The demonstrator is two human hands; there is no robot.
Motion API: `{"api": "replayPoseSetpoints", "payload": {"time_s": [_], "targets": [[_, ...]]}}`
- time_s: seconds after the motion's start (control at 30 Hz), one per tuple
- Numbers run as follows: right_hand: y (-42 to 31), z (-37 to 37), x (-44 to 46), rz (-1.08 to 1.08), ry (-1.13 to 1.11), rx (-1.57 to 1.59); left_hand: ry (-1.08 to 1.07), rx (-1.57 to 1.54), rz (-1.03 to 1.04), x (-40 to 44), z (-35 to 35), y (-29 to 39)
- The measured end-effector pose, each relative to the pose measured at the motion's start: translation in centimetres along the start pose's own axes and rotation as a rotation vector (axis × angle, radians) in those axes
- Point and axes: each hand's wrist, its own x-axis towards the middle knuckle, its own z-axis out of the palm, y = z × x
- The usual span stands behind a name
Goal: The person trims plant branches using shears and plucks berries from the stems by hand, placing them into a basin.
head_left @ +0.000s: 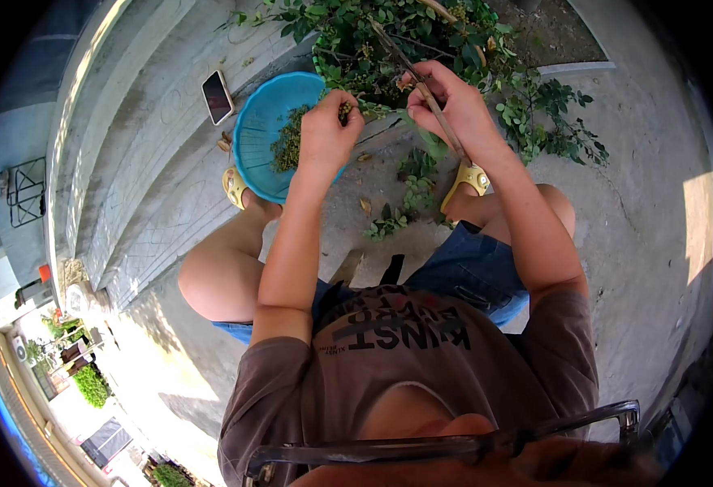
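Curved concrete steps (157, 105), grey concrete floor (641, 162), sunlit patches (157, 345), green shrubs (90, 385) beyond

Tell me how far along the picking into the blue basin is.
Partly along, it seems. Done: a heap of small green clusters lies in the blue basin, leaving part of its inside bare. In hand: the left hand holds a small green sprig; the right hand holds a woody branch. Left: probably the large leafy pile beyond the hands.
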Motion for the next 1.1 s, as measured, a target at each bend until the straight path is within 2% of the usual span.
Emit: {"api": "replayPoseSetpoints", "payload": {"time_s": [0.1,0.13,0.2,0.23,0.3,0.37,0.5,0.63,0.7,0.8,1.1], "targets": [[-0.3,-0.8,0.2,0.009,0.006,0.085,-0.073,-0.863,-0.203,0.5,0.1,-2.0],[-0.5,-0.9,0.2,0.042,-0.014,0.139,-0.07,-0.861,-0.205,0.5,0.0,-1.8],[-0.4,-0.8,0.5,0.056,-0.04,0.219,-0.152,-1.167,-0.281,0.5,-0.3,-1.3],[-0.5,-0.7,0.5,0.085,-0.059,0.302,-0.15,-1.168,-0.277,0.5,-0.4,-1.3],[-0.5,-0.7,0.5,0.113,-0.08,0.381,-0.185,-1.36,-0.334,0.4,-0.5,-1.5],[-0.3,-0.7,0.6,0.194,-0.074,0.501,-0.198,-1.409,-0.356,0.4,-0.5,-1.5],[-0.4,-0.8,0.4,0.206,-0.085,0.469,-0.281,-1.523,-0.377,0.3,-0.4,-1.6],[0.1,-0.4,0.3,0.108,-0.092,0.336,-0.35,-1.666,-0.414,0.1,-0.7,-0.8],[0.3,-0.2,0.3,0.088,-0.093,0.26,-0.286,-1.424,-0.354,0.0,-0.7,-0.1],[0.3,-0.1,0.3,0.085,-0.088,0.231,-0.243,-1.263,-0.36,-0.2,-0.2,-0.4],[0.6,0.2,0.3,0.068,-0.087,0.241,-0.222,-1.188,-0.374,-0.6,0.2,-0.5]]}}
